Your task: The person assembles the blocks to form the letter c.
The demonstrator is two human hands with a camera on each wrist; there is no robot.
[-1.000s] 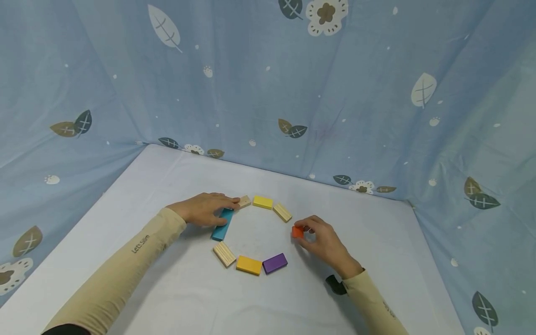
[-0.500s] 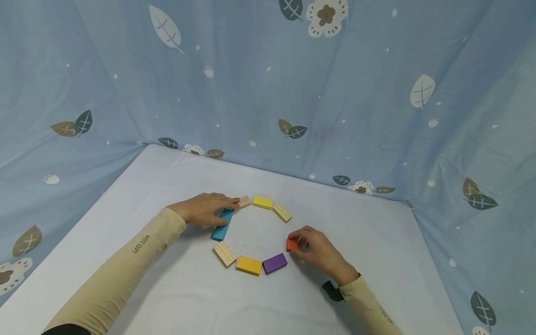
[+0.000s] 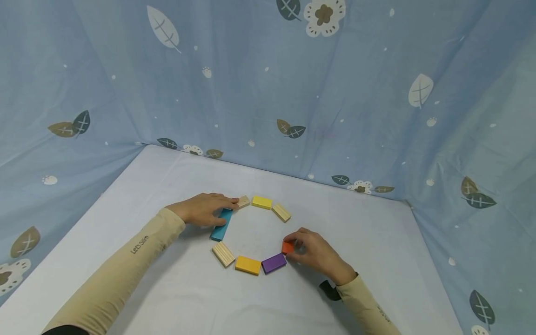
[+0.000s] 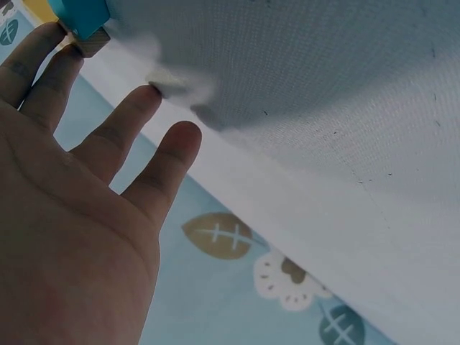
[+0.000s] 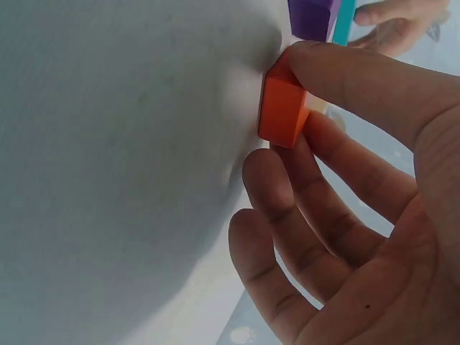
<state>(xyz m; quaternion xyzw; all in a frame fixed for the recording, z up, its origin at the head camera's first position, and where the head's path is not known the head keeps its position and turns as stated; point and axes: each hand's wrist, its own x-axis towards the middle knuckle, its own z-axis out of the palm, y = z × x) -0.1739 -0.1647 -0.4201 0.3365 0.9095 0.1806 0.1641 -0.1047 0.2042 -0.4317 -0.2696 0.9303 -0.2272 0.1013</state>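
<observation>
Between thumb and fingers, my right hand (image 3: 316,253) pinches an orange-red block (image 5: 282,108) at the right of a ring of blocks. The purple block (image 3: 274,264) lies just beside it; in the head view I cannot tell whether the two touch. My left hand (image 3: 204,209) rests at the ring's left side, fingers spread and fairly straight. They touch the long blue block (image 3: 221,227) and a small plain wooden block (image 3: 244,202), partly covering both. In the left wrist view the fingertips meet the blue block (image 4: 84,16) and the wooden one (image 4: 92,44).
Around the ring lie a yellow block (image 3: 261,202), a wooden block (image 3: 281,212) at back right, a striped wooden block (image 3: 223,254) and an orange-yellow block (image 3: 248,265) in front. A white cloth (image 3: 167,279) covers the table, with blue patterned curtains (image 3: 234,83) behind.
My right hand has carried the orange-red block toward me and slightly left, from near the back-right wooden block to beside the purple one. The left hand has stayed in place.
</observation>
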